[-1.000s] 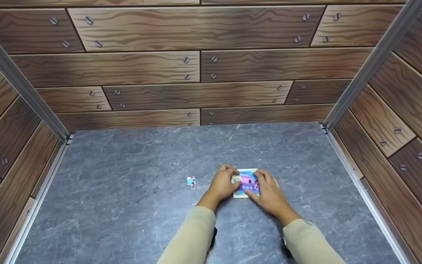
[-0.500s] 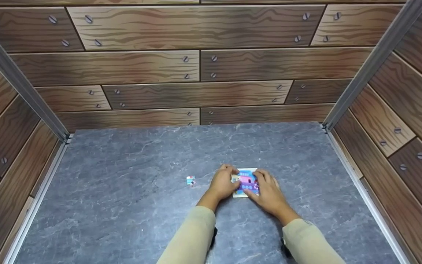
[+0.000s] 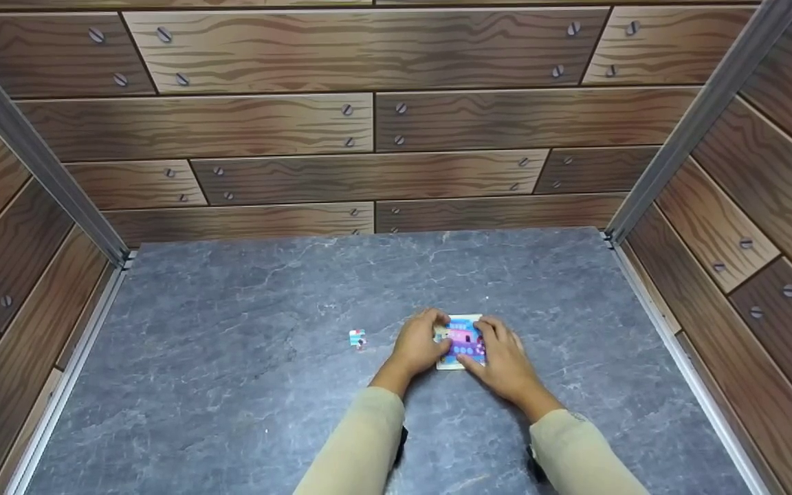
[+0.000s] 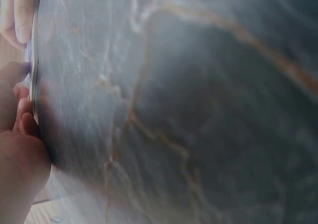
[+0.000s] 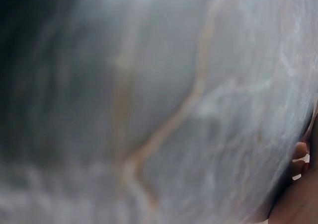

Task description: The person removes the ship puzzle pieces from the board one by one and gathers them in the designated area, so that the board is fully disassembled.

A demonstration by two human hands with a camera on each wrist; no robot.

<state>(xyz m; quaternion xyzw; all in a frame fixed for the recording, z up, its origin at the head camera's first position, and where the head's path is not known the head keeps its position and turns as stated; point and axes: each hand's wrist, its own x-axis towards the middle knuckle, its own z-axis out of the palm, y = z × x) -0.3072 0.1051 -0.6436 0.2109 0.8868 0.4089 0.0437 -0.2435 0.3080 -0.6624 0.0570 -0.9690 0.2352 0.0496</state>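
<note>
A small, brightly printed jigsaw puzzle [image 3: 463, 338] with a pale border lies flat on the grey marbled table, in pink, purple and blue. My left hand [image 3: 420, 344] holds its left side, thumb on the picture and fingers bent along the edge. On the right, my right hand [image 3: 506, 361] grips the puzzle with fingertips at the upper right and thumb near the lower edge. In the left wrist view, the puzzle's thin edge [image 4: 35, 60] shows beside the thumb. A loose puzzle piece [image 3: 357, 338], light blue with red and white, lies left of my left hand.
The grey marbled tabletop [image 3: 231, 385] spreads around both forearms. Wood-print panels [image 3: 368, 124] enclose it at the back and sides, with metal posts [image 3: 705, 117] at the rear corners and a pale rail [image 3: 685, 371] along the right edge.
Both hands stay in place on the puzzle, and the loose piece has not moved. The head view shifts only very slightly.
</note>
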